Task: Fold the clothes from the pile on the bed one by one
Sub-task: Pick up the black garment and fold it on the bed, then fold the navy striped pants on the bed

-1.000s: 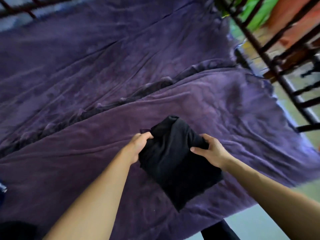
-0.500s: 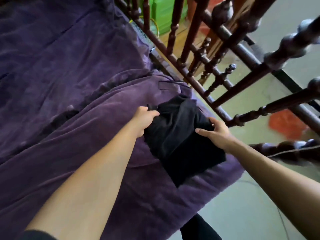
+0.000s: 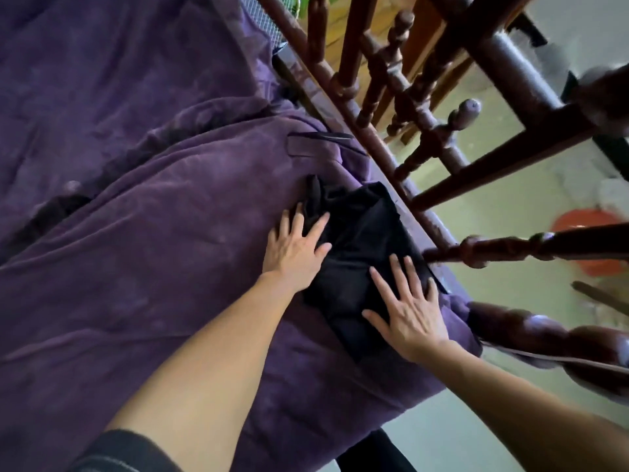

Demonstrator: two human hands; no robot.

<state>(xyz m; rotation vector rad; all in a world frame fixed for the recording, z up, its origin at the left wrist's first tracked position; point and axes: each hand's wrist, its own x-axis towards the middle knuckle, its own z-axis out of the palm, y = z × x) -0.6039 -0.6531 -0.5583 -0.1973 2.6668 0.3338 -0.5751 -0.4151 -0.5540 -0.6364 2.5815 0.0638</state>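
our folded black cloth bundle (image 3: pixel 357 267) sits centre-right on the purple velvety bed cover (image 3: pixel 153 267), right against the dark wooden rail (image 3: pixel 374 144). left hand (image 3: pixel 294 252) and right hand (image 3: pixel 413 318) lie spread flat on it, long axis running upper-left to lower-right.

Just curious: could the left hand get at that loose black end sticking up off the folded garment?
Probably yes: the left hand lies flat beside the loose end of the black garment, with nothing between them.
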